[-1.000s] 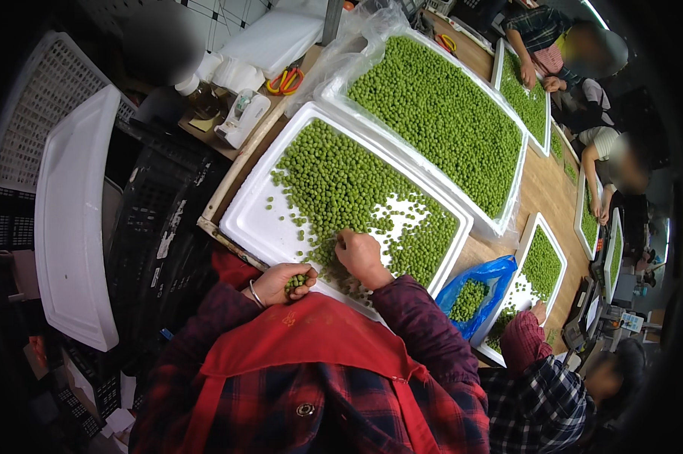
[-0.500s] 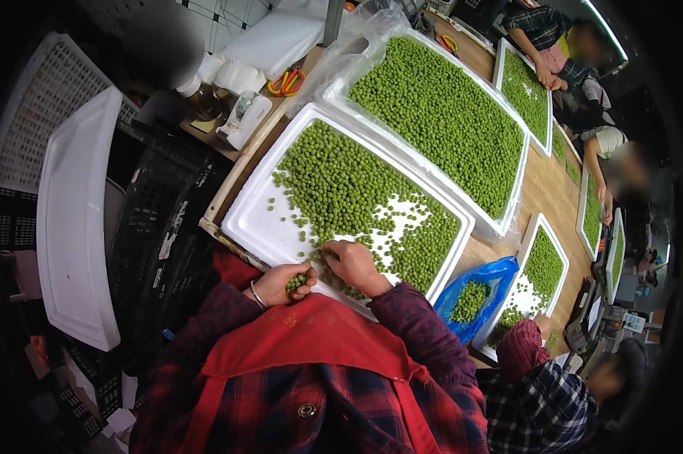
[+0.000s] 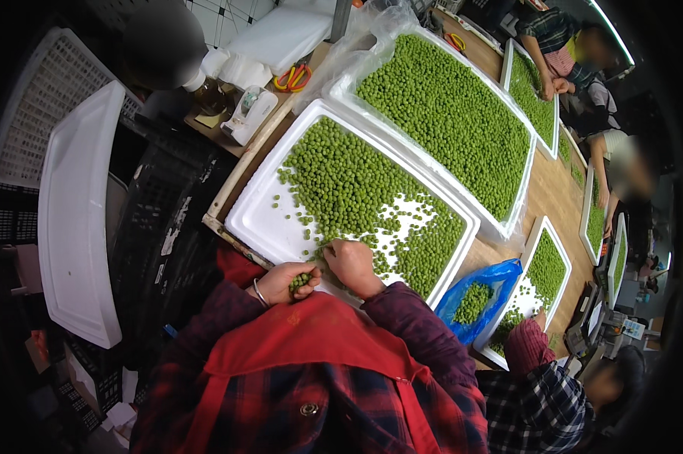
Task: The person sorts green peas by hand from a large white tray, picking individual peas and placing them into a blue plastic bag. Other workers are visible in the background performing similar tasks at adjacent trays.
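Just below the centre of the frame, the left hand [image 3: 284,280] is cupped and closed around a small clutch of green peas [image 3: 301,281], held at the near edge of a white tray [image 3: 262,223]. Just to its right, the right hand [image 3: 350,263] lies knuckles-up on the tray's near edge with its fingers bent down among the loose peas [image 3: 349,181]; whether it pinches any cannot be told. The two hands sit close together but apart. This tray's peas spread across its middle and far side, with bare white patches at the near left and around the centre. A second, fuller tray of peas [image 3: 451,113] lies next to it toward the upper right, lined with clear plastic. At the lower right a blue plastic bag [image 3: 481,299] holds more peas, beside a third tray [image 3: 542,268] where another person's hand [image 3: 539,319] rests. Red-handled scissors [image 3: 296,76] lie at the top centre, and one empty white tray [image 3: 76,219] stands at the left.
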{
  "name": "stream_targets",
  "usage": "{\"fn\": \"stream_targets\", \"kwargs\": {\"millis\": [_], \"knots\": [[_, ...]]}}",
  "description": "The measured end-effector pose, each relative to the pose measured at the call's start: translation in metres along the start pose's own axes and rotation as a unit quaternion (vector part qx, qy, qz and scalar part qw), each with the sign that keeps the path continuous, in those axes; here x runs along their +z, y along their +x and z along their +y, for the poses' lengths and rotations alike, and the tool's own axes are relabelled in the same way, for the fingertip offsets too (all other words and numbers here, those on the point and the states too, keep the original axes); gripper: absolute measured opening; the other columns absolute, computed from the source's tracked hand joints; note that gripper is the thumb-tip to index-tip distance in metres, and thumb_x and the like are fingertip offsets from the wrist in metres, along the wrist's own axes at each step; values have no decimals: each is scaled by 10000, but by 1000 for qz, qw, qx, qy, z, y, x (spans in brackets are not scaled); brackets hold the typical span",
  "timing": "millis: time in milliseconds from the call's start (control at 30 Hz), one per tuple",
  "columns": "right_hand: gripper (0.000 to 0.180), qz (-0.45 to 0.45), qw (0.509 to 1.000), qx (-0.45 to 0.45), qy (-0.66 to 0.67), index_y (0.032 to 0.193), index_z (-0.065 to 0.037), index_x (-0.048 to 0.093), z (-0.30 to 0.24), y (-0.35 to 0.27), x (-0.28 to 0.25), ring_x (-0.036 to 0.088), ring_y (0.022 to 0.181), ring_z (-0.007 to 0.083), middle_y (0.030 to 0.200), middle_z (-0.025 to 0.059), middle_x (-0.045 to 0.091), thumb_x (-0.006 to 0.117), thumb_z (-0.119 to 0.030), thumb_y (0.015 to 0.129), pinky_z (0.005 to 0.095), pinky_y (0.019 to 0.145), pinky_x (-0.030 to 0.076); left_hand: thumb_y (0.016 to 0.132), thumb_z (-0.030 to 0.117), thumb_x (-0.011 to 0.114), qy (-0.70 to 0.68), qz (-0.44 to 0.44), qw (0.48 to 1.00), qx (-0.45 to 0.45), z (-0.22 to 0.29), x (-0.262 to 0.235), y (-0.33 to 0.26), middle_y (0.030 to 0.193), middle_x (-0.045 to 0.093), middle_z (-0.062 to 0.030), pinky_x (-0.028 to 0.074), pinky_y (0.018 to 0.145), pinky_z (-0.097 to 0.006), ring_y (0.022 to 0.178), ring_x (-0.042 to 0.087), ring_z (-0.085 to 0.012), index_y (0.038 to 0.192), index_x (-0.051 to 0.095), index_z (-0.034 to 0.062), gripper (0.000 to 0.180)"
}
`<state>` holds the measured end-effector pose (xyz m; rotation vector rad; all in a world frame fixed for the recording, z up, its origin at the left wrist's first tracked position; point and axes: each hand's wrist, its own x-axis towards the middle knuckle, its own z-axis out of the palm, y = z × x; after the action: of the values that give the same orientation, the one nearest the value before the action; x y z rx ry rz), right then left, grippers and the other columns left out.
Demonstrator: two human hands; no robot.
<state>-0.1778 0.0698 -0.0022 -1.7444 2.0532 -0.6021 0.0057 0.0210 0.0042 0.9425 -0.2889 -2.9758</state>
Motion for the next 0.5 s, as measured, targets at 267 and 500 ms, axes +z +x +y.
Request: {"fn": "stream_targets", "kwargs": {"millis": [267, 500], "knots": [[178, -75, 996, 41, -29, 680, -40, 600, -5, 14, 6, 596, 591, 359, 626, 178, 597, 605, -215, 710, 461, 542, 473, 954, 243, 439, 15, 12, 1000, -1, 0, 1, 1, 767, 545, -53, 354, 456, -214, 537, 449, -105, 914, 552, 25, 249], [151, -21, 997, 59, 51, 708, -44, 629, 7, 7, 2, 609, 595, 345, 631, 163, 611, 627, -193, 686, 430, 560, 494, 955, 264, 413, 39, 29, 999, 5, 1, 5, -2, 754, 496, -31, 326, 459, -209, 531, 418, -96, 910, 532, 50, 249]]}}
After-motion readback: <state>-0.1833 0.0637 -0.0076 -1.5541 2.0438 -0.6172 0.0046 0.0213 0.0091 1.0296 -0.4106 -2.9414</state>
